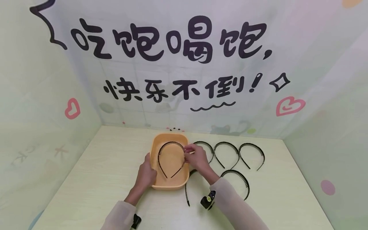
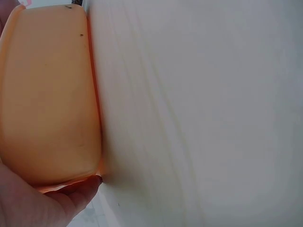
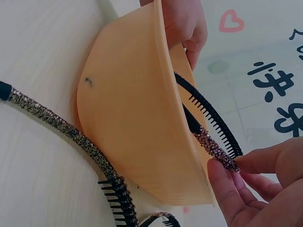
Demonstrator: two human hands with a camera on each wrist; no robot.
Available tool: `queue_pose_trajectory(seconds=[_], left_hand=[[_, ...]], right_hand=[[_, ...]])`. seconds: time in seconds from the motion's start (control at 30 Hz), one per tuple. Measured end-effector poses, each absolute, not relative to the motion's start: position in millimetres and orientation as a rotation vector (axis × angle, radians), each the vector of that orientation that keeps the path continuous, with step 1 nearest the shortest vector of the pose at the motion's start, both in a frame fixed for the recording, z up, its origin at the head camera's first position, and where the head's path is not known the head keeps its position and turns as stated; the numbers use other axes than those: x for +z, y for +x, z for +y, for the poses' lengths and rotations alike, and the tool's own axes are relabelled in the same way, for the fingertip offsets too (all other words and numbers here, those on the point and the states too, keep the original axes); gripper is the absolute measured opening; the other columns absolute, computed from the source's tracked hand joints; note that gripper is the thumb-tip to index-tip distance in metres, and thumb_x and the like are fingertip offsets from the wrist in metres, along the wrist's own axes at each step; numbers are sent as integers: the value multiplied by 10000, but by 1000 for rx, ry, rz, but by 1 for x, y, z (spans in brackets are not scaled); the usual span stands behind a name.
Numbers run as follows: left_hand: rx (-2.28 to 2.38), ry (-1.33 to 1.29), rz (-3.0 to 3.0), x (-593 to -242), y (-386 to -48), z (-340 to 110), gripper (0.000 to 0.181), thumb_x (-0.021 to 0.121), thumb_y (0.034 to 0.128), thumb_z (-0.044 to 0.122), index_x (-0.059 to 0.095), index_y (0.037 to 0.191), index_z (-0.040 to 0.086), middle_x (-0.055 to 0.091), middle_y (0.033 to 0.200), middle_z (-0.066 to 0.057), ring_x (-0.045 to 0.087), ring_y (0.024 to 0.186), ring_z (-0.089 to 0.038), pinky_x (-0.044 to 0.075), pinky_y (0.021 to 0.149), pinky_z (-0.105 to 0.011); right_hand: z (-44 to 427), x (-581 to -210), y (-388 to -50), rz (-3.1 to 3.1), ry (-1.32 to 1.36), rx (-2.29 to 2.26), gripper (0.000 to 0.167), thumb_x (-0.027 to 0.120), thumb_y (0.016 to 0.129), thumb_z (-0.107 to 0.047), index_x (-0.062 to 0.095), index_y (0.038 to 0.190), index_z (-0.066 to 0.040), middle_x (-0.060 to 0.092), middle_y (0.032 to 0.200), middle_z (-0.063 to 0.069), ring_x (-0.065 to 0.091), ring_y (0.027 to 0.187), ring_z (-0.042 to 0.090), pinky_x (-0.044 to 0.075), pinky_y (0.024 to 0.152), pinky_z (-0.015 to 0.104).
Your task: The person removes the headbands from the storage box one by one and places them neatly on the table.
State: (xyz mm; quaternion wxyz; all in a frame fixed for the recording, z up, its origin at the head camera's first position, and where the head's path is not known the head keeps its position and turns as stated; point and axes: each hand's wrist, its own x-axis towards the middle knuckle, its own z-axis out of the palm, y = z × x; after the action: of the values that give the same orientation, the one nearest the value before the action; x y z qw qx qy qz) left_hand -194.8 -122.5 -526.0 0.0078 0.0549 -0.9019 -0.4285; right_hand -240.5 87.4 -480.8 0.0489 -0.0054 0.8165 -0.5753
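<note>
An orange plastic bin (image 1: 169, 187) stands on the table, and my left hand (image 1: 146, 173) grips its left side. In the left wrist view, fingers (image 2: 80, 195) touch the bin's outer wall near its base. With thumb and fingertips, my right hand (image 1: 197, 157) pinches the right side of a black toothed headband (image 1: 172, 143), which is over the bin's inside. Pinkish glitter covers the pinched part of this headband (image 3: 213, 145) in the right wrist view. The headband's two ends point toward me. Whether it touches the bin's floor I cannot tell.
Several similar headbands lie right of the bin: a back row with one headband (image 1: 227, 143) in its middle, and a nearer headband (image 1: 236, 172). Another headband (image 1: 186, 191) is partly hidden by my right arm. A printed wall sheet (image 1: 184, 118) rises behind the pale table (image 1: 115, 153).
</note>
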Motion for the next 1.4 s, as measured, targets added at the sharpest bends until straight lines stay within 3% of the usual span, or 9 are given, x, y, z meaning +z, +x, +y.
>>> queue_pose_trajectory(seconds=[0.37,0.6,0.77,1.03,1.4], left_hand=[[-1314,170,-2836,-525,-195,-123,790,423,784,-115,156,1528,-98,558,1278,-378,618,953,-314,508,807,-435],[-1296,161,-2839,-525,-195,-124,779,411,784,-109,164,1522,-106,549,1278,-389,612,952,-328,499,837,-462],[-1283,156,-2850,-525,-194,-125,774,411,790,-106,161,1522,-105,553,1264,-397,610,925,-331,501,799,-452],[-1298,168,-2847,-526,-194,-125,782,422,789,-108,162,1526,-94,577,1231,-384,613,901,-325,501,793,-449],[-1309,162,-2845,-526,-194,-125,780,415,786,-110,160,1523,-100,561,1259,-394,625,958,-339,508,800,-451]], right_hand=[[106,-480,-240,2432,16,-1830,239,628,877,60,685,1109,53,655,983,174,678,695,191,597,681,358],[118,-477,-242,2343,35,-1857,281,586,897,66,655,1170,74,627,1004,182,705,844,369,596,720,367],[126,-475,-242,2319,53,-1863,297,581,905,60,636,1195,89,624,1002,176,691,880,398,595,724,353],[141,-478,-238,2287,76,-1892,260,582,906,74,639,1159,84,602,985,163,681,797,262,594,727,359],[161,-484,-237,2274,152,-1880,268,569,922,58,643,1179,61,611,998,142,674,787,207,590,721,342]])
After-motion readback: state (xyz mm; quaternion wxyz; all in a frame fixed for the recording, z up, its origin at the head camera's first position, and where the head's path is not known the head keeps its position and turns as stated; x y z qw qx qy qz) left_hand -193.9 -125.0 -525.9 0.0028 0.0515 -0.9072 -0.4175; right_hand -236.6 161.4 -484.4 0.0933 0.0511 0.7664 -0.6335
